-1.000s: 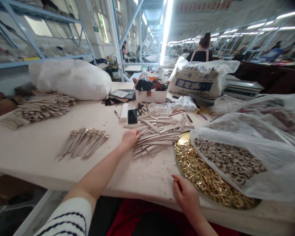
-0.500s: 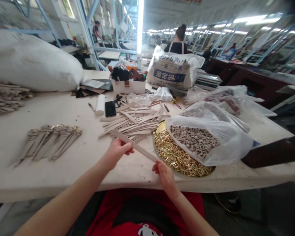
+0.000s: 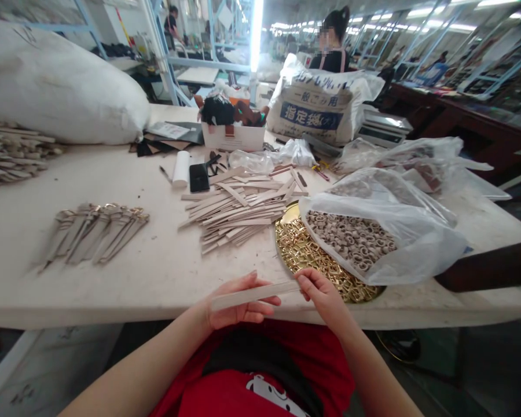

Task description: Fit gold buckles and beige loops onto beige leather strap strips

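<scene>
A light grey-beige strap (image 3: 254, 294) lies across the upturned palm of my left hand (image 3: 237, 301), whose fingers are stretched out and apart. At the strap's right end, my right hand (image 3: 323, 292) pinches it between thumb and fingers. Just beyond that hand is a round gold tray (image 3: 292, 212), heaped with small gold buckles (image 3: 299, 249). On the tray's right part rests a clear plastic bag (image 3: 425, 249) of small beige loops (image 3: 356, 237). Ahead of my hands spreads a loose pile of similar straps (image 3: 238, 211).
Straps with metal fittings (image 3: 98, 231) lie fanned out at left, near a large white sack (image 3: 65, 87). Behind the strap pile are a phone (image 3: 198, 178), a white roll (image 3: 181, 169) and a filled box (image 3: 234, 138). A printed bag (image 3: 312, 110) stands farther back, with a person behind it.
Both hands have come closer to the table's front edge with the strap. My left hand has gone from pinching the strap to lying palm up beneath it. The view has shifted slightly.
</scene>
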A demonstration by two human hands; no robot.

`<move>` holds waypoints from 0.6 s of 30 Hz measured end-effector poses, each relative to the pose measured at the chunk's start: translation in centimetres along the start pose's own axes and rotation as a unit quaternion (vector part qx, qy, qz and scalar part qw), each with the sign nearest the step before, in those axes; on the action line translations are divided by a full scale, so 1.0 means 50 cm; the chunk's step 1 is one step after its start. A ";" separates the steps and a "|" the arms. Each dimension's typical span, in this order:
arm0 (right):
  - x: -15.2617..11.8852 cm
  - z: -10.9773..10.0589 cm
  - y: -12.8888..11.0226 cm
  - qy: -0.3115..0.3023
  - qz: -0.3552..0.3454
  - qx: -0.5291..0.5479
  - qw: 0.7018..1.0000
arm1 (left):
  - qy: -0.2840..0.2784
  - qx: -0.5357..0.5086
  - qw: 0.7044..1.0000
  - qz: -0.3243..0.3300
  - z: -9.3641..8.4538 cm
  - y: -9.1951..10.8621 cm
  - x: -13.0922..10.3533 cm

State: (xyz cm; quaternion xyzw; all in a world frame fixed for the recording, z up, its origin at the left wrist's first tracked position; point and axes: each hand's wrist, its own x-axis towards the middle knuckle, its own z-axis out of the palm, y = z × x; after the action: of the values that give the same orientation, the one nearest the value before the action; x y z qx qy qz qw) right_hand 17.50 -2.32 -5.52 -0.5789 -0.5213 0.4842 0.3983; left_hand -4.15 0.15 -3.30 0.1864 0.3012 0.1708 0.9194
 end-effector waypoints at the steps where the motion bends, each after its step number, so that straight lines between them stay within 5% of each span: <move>1: 0.004 -0.007 -0.007 -0.018 -0.016 -0.037 0.999 | -0.023 0.017 0.999 -0.023 0.007 0.000 0.004; 4: 0.029 -0.060 -0.028 0.042 -0.083 -0.202 0.975 | -0.013 0.071 0.997 -0.008 0.032 -0.008 0.020; 8: 0.100 -0.196 -0.026 0.235 -0.090 -0.457 0.853 | 0.059 0.085 0.994 0.037 0.052 -0.020 0.035; 12: 0.156 -0.274 0.010 0.178 0.012 -0.629 0.757 | 0.102 0.081 0.991 0.035 0.058 -0.028 0.040; 18: 0.145 -0.245 0.018 0.119 -0.030 -0.687 0.716 | 0.116 0.084 0.989 0.034 0.062 -0.033 0.038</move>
State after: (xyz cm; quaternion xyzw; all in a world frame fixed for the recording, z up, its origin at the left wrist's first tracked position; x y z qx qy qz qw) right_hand 29.54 5.29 -4.82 -0.7302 -0.6759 -0.0927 -0.0361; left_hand -0.47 -1.21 -2.66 0.2518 0.4123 0.1966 0.8532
